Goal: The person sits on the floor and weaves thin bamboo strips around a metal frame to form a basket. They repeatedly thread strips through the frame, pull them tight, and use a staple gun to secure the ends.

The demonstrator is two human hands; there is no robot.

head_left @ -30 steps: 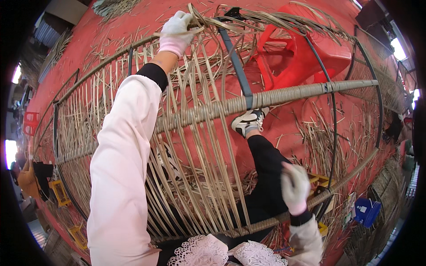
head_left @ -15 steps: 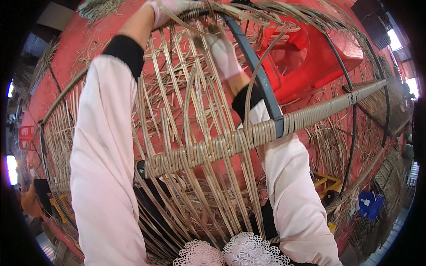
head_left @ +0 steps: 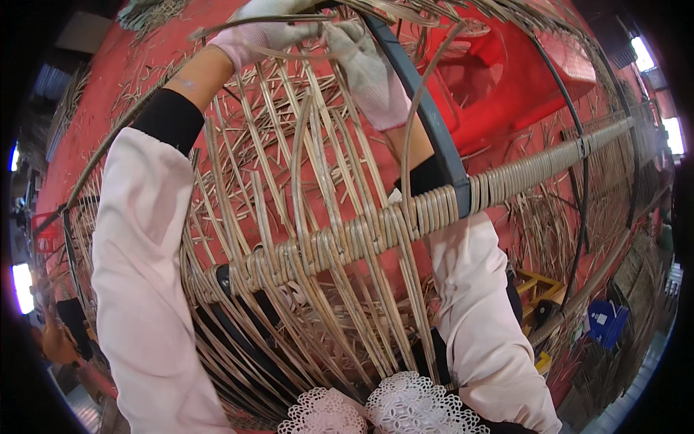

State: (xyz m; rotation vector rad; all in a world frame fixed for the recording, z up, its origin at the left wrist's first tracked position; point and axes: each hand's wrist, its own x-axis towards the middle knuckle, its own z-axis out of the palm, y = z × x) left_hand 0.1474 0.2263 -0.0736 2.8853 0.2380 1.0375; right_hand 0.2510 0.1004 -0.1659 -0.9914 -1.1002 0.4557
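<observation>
Long brown rattan strands (head_left: 316,137) run lengthwise through a dark metal frame (head_left: 416,94), passing over a crossbar (head_left: 513,170) wrapped tightly in the same rattan. At the far end of the strands, my left hand (head_left: 269,32), in a white and pink glove, is closed on a rattan strand. My right hand (head_left: 367,72), gloved alike, reaches beneath the crossbar and comes up beside the frame. Its fingers are bent together around a strand, close to the left thumb. The upper picture edge cuts off part of the far rail.
A red plastic stool (head_left: 499,79) lies beyond the frame on the right. Rattan scraps (head_left: 253,137) litter the red floor. A blue object (head_left: 606,323) and a yellow frame (head_left: 538,289) are at the lower right. Another woven piece (head_left: 607,155) stands farther right.
My left hand has come down and slightly right. My right hand has moved up to meet it, its fingers now around a strand. The wrapped frame has shifted slightly in view.
</observation>
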